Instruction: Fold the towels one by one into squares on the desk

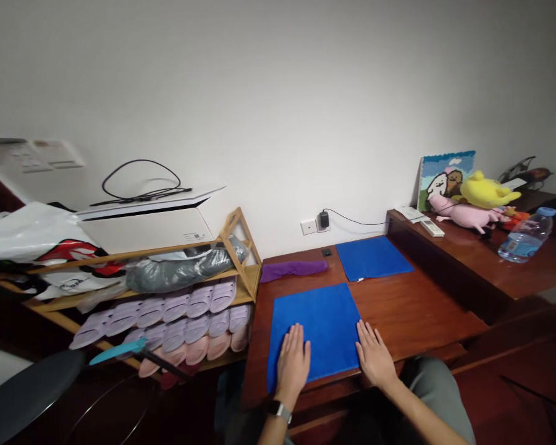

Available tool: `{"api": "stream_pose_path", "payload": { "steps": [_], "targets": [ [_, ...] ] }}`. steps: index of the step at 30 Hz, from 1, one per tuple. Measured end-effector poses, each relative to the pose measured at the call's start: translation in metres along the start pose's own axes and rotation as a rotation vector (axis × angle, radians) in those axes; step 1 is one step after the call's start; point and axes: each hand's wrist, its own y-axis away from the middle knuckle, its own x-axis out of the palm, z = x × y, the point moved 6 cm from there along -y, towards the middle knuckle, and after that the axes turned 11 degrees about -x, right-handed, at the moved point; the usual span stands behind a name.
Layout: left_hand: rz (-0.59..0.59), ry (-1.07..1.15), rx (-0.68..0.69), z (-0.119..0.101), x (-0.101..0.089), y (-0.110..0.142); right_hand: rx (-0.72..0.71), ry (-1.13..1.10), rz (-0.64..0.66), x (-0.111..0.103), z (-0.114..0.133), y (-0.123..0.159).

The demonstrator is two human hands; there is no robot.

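Note:
A blue cloth (322, 321) is spread flat near the front edge of the brown wooden desk (398, 309). My left hand (293, 361) lies palm down on its left part, fingers stretched out, a watch on the wrist. At the cloth's right edge, my right hand (374, 353) rests flat with its fingers extended, partly over the bare wood. Behind, toward the right, a second blue cloth (373, 258) lies flat. A folded purple cloth (294, 270) is along the back left of the desk.
To the left stands a wooden rack (243, 278) with rows of slippers (199, 301) and a white box (148, 225) on top. The raised right-hand surface holds a water bottle (527, 238), plush toys (472, 213) and a remote (432, 228). A charger (324, 219) is plugged into the wall.

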Motion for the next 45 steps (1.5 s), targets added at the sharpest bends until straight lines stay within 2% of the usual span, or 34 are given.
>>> {"api": "stream_pose_path", "payload": {
  "steps": [3, 5, 7, 8, 9, 11, 16, 17, 19, 23, 26, 30, 32, 34, 39, 45],
  "targets": [
    [0.078, 0.046, 0.164, -0.075, 0.012, 0.01, 0.0, 0.001, 0.013, -0.002, 0.0, 0.0],
    [0.127, 0.066, 0.216, -0.113, 0.025, 0.015, -0.007, 0.006, 0.029, -0.001, 0.0, 0.0],
    [0.163, 0.073, 0.232, -0.132, 0.037, 0.02, -0.011, 0.013, 0.038, 0.001, -0.001, 0.0],
    [0.172, 0.072, 0.228, -0.132, 0.041, 0.021, -0.012, 0.015, 0.036, 0.001, -0.001, 0.0],
    [0.174, 0.065, 0.219, -0.127, 0.043, 0.023, -0.012, 0.016, 0.03, 0.002, -0.001, 0.0],
    [0.159, 0.04, 0.175, -0.099, 0.043, 0.027, -0.008, 0.016, 0.007, 0.002, -0.002, 0.0],
    [0.04, -0.079, -0.079, 0.02, 0.022, 0.041, -0.002, 0.012, -0.032, 0.004, -0.005, 0.002],
    [0.014, -0.094, -0.117, 0.039, 0.017, 0.045, -0.004, 0.01, -0.04, 0.005, -0.005, 0.003],
    [-0.018, -0.098, -0.152, 0.06, 0.011, 0.051, -0.011, 0.005, -0.053, 0.007, -0.006, 0.004],
    [-0.022, -0.041, -0.177, 0.062, 0.005, 0.051, -0.023, -0.001, -0.079, 0.01, -0.007, 0.003],
    [0.001, 0.062, -0.139, 0.061, -0.005, 0.051, -0.039, -0.013, -0.102, 0.008, -0.006, 0.002],
    [-0.002, 0.22, -0.096, 0.087, -0.018, 0.072, -0.114, -0.031, -0.223, -0.007, -0.003, 0.011],
    [-0.051, 0.244, -0.069, 0.102, -0.022, 0.09, -0.21, -0.035, -0.275, -0.015, -0.001, 0.023],
    [-0.109, 0.227, -0.001, 0.109, -0.023, 0.105, -0.315, -0.027, -0.276, -0.021, 0.001, 0.038],
    [-0.296, 0.119, 0.137, 0.1, -0.034, 0.123, -0.503, 0.047, -0.242, -0.031, -0.001, 0.072],
    [-0.436, -0.003, 0.338, 0.087, -0.059, 0.13, -0.597, 0.057, -0.289, -0.058, 0.002, 0.079]
  ]
}}
